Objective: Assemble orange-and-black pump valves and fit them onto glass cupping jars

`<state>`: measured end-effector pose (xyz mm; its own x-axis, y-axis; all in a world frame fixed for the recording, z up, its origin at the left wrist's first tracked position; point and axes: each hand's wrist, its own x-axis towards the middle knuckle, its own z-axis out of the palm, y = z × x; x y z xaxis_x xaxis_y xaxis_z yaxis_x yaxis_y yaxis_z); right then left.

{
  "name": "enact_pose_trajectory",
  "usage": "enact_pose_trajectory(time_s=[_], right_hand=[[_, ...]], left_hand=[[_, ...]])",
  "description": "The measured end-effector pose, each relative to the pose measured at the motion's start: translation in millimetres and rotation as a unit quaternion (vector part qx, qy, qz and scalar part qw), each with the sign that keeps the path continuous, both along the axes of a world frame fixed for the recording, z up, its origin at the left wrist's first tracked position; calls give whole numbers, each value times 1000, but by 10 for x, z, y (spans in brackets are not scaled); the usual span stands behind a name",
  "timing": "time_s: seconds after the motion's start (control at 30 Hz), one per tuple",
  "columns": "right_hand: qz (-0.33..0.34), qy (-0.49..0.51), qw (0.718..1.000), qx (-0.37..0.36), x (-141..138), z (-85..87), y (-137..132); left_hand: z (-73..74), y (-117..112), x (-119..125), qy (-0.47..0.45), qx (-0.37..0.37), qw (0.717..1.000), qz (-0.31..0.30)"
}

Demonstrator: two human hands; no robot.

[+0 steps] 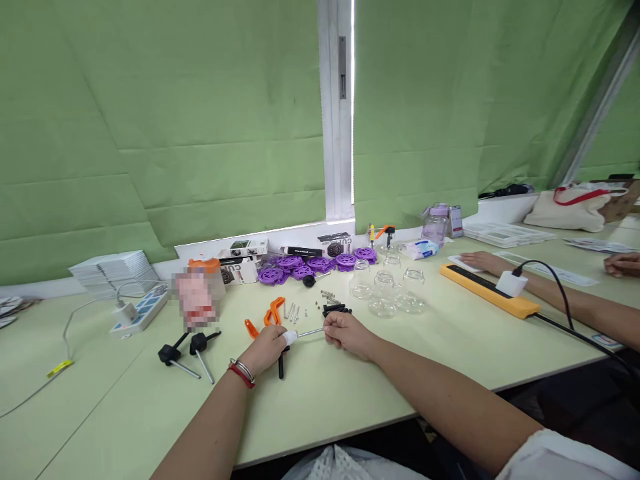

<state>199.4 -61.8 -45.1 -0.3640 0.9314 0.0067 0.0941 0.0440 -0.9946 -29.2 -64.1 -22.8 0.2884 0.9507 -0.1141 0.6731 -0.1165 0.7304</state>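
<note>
Metal rod (311, 333): slim, straight, bright silver along the exposed length. Held at both ends, running crosswise and close to level, the right end a little higher in view. Right tip covered; its shape cannot be read.

White piece (290, 338): short, stubby, rounded in outline, at the rod's left end and in line with it. Left portion hidden by the grip; surface detail too small to make out.

Black bar (281, 367): short, dark, narrow, directly below the white piece in view, lower end pointing toward the wearer. Upper end partly hidden; whether it joins the white piece cannot be told.
</note>
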Motion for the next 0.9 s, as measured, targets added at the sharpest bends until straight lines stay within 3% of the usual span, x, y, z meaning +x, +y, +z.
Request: enact_pose_trajectory(time_s=[0.37,0.5,0.6,0.7,0.77,0.9], right_hand=[[10,-13,1000,9,-13,-20,20],[-47,-47,992,104,14,-41,-15],[-81,-127,962,228,2,9,-123],[-39,-250,918,306,-116,103,-280],[-11,-315,890,331,-254,166,-371],[-17,-421,845,330,-561,269,-432]], left_hand=[[-1,-11,3,-2,-1,1000,5],[21,-28,9,-25,-7,1000,13],[53,-59,37,-60,-17,997,42],[69,-86,76,-104,9,992,69],[55,-90,92,-129,30,988,81],[7,-66,96,-180,64,976,106]])
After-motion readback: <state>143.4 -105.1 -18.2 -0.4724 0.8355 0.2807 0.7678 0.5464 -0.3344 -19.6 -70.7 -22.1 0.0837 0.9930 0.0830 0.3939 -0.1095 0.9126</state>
